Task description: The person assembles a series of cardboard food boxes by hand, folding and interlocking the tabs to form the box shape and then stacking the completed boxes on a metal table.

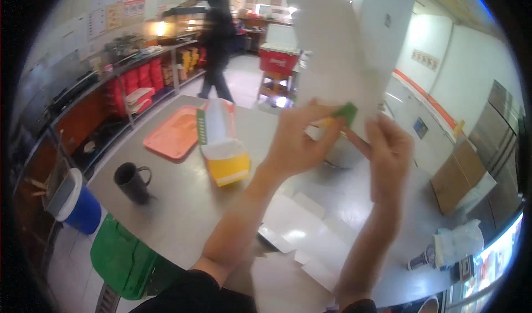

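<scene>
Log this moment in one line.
left hand: pinching green tab | right hand: at upright white card, grip blurred | metal table: yellow-fronted box, orange tray, dark mug

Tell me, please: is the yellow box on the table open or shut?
Open: the yellow box has its lid back, white inside showing.

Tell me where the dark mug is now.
In the head view, the dark mug is at left on the metal table, nearer the camera than the orange tray and left of the yellow carton.
</scene>
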Tool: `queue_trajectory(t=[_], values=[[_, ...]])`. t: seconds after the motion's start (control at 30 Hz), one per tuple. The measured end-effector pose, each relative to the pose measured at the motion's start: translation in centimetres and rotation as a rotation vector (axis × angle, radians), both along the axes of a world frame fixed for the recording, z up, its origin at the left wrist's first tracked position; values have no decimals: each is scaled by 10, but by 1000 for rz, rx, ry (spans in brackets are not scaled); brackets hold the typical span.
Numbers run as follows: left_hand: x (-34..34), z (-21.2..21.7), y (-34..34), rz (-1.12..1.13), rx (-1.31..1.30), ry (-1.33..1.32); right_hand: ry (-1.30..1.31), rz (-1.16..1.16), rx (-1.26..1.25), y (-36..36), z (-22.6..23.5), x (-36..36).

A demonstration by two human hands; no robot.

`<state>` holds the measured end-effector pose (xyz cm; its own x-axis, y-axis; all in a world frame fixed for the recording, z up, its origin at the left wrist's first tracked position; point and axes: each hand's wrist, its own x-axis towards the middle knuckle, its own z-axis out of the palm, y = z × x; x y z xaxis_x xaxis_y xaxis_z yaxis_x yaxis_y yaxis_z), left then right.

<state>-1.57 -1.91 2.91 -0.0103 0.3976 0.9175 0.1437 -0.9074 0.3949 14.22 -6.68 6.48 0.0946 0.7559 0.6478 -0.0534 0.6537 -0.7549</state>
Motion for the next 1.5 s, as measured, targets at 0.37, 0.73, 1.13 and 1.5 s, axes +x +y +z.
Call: queue_trajectory(t=[0.37,0.73,1.13,1.5], values=[[5,2,-9,141,-349,-157,-269,-184,-101,22,-9,-11],[9,-10,10,30,-354,-184,-612,-348,361,47,-21,0],[10,-8,9,-92,-280,-266,-612,-429,552,45,-21,-8],[11,-12,16,-255,-223,-262,-648,-339,518,40,-13,8]])
